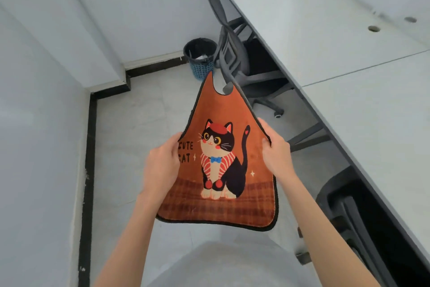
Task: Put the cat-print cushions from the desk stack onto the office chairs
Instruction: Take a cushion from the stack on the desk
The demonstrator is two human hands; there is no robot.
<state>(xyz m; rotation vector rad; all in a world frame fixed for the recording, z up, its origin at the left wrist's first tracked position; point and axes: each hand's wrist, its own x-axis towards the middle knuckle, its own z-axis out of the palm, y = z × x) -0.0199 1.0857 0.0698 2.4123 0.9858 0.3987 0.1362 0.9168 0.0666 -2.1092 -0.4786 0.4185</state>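
Both hands held one cat-print cushion (223, 158) in the middle of the frame: my left hand (160, 163) was closed on its left edge, my right hand (277, 151) on its right edge. It hung over the floor, on no seat yet. One office chair (235, 58) waited above it, another chair (349, 212) at lower right. I could not see the stack on the desk (337, 42).

Near chair (349, 212) — cut off; "CUTE CAT" lettering (187, 151) half-hidden.
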